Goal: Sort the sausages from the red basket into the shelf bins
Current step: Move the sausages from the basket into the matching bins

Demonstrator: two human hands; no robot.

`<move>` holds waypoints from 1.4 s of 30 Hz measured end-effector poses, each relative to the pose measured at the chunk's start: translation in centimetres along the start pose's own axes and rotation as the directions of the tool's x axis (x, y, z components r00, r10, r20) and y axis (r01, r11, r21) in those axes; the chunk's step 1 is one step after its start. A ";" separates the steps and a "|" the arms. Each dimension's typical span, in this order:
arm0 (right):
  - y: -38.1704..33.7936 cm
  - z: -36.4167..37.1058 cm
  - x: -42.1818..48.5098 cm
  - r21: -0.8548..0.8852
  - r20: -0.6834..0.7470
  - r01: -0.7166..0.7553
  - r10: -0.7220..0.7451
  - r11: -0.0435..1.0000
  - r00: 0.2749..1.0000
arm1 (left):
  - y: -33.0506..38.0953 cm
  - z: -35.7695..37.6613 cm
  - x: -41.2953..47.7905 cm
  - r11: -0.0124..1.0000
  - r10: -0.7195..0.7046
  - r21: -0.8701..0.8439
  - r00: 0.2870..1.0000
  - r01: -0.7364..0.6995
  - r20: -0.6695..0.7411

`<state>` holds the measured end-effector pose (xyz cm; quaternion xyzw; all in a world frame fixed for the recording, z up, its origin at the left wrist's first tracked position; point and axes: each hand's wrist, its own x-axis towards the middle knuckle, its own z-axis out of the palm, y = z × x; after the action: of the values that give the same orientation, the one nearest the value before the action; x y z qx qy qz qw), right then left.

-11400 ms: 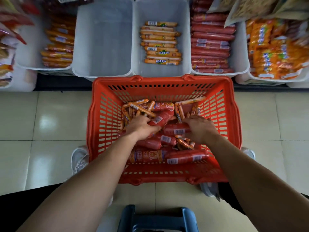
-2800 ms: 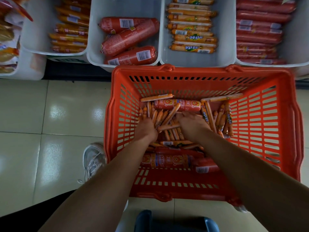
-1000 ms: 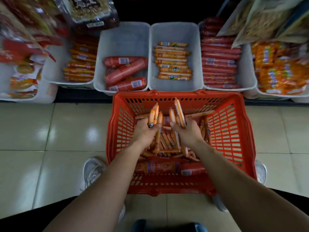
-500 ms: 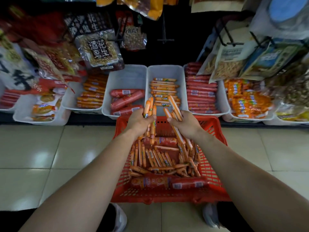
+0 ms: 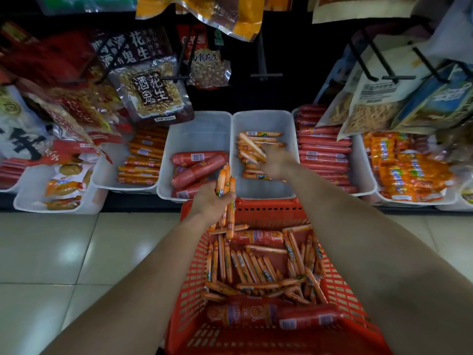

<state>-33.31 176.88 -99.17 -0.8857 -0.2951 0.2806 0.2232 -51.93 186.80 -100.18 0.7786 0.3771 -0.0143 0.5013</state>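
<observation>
Orange sausages (image 5: 225, 185) upright, clamped in left hand (image 5: 212, 204); right hand (image 5: 275, 162) blurred over bin (image 5: 289, 124), grasp unclear.

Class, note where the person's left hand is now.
Head view, centre-left: the left hand, gripping thin sausages, hovers over the red basket's far rim, before the thick-sausage bin.

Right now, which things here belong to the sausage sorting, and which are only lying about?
Belong to the job: red basket, thin sausages and thick sausages inside, left hand gripping a bunch, right hand at the thin-sausage bin, thick-sausage bin.
Only lying about: hanging peanut bags, orange packets at the far right, floor tiles.
</observation>
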 end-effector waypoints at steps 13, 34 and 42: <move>7.4 -1.2 -5.0 -0.004 -0.041 -0.031 0.030 1.000 0.999 | 5.0 0.8 5.1 0.971 0.134 0.194 0.990 -0.139 0.037; 10.6 -1.0 -8.6 0.087 -0.142 -0.065 0.077 0.994 0.987 | 4.6 3.5 6.0 0.927 0.218 0.261 0.952 -0.271 0.212; 10.0 2.4 -16.1 0.120 -0.046 -0.176 0.182 0.977 0.982 | -1.6 3.7 -5.6 0.952 0.077 0.277 0.978 -0.130 0.194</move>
<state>-41.62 159.81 -100.71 -0.9018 -0.1909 0.2910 0.2561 -55.62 181.00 -100.99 0.8575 0.2826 -0.1132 0.4148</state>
